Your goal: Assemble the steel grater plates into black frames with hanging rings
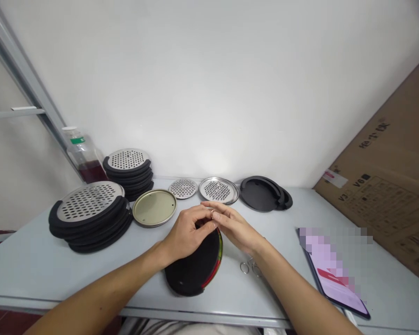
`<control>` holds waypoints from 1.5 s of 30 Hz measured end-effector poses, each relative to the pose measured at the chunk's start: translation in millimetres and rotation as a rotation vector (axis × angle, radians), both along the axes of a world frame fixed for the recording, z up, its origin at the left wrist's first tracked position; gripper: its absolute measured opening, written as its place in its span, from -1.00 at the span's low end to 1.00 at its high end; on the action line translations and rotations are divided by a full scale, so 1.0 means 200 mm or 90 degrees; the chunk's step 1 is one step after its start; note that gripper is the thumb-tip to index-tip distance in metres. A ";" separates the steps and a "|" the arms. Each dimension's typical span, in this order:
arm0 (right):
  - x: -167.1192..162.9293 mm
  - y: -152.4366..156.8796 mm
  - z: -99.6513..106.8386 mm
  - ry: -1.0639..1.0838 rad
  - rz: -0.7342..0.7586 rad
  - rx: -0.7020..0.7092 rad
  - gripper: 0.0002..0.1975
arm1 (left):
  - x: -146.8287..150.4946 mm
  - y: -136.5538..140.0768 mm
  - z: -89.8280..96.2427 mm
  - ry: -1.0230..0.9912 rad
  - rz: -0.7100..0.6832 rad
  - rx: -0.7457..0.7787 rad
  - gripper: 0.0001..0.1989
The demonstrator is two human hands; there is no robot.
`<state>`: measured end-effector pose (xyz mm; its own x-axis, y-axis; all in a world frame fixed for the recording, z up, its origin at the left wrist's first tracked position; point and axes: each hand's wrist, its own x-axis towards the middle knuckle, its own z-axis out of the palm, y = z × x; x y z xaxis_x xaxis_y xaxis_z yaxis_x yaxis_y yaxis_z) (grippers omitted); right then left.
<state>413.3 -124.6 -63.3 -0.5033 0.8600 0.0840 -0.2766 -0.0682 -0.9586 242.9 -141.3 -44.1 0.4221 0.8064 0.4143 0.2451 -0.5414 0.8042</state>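
A round black disc (190,274) with a red, yellow and green edge leans at a slant on the table in front of me. My left hand (188,232) is closed over its upper part, with the thumb reaching toward the right fingertips. A small metal ring (213,213) shows where both hands meet at the disc's top. My right hand (235,225) has thumb and fingers pinched at that ring. The fingers hide how the ring sits against the disc. Loose metal rings (244,268) lie beside my right forearm.
Stacked black holders with perforated metal plates (89,202) stand at left, another stack (128,160) behind. A gold-toned lid (155,207), metal grater discs (218,190) and black round trays (261,193) line the wall. A phone (335,274), cardboard box (387,186) and bottle (87,158) flank them.
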 end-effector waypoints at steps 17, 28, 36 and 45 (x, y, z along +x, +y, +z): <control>0.06 0.02 0.00 -0.062 0.093 0.056 -0.45 | -0.07 0.09 0.03 -0.342 -0.040 -0.454 -0.75; 0.08 0.03 -0.02 -0.235 0.026 -0.016 -0.59 | -0.11 0.21 -0.10 -0.191 0.016 -0.526 -0.68; -0.03 0.01 -0.05 -0.178 -0.033 -0.184 -0.52 | -0.12 0.23 -0.17 -0.120 0.004 -0.516 -0.60; -0.03 0.02 -0.08 -0.175 -0.060 -0.141 -0.52 | -0.10 0.21 -0.14 -0.029 0.038 -0.330 -0.66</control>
<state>408.0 -121.3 -80.3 -0.3991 0.8857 -0.2371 -0.0249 -0.2690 -0.9628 222.8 -98.7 -72.3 0.3604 0.9323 -0.0292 0.2211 -0.0550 0.9737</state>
